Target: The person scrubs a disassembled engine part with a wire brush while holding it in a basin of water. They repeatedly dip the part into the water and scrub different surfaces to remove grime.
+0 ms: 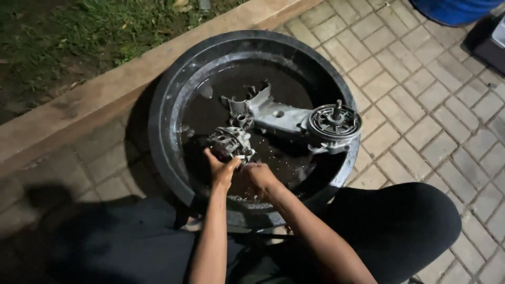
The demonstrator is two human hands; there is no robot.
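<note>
Over the black tub (168, 105) of dark water, both hands (242, 173) clasp together on a small metal part (231, 143), half hidden; a casing (284, 115) lies beyond.

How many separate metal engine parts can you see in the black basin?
2. A long grey casing lies across the basin, its round end at the right rim. A smaller finned part is in the left hand. The dark liquid may hide others.
</note>
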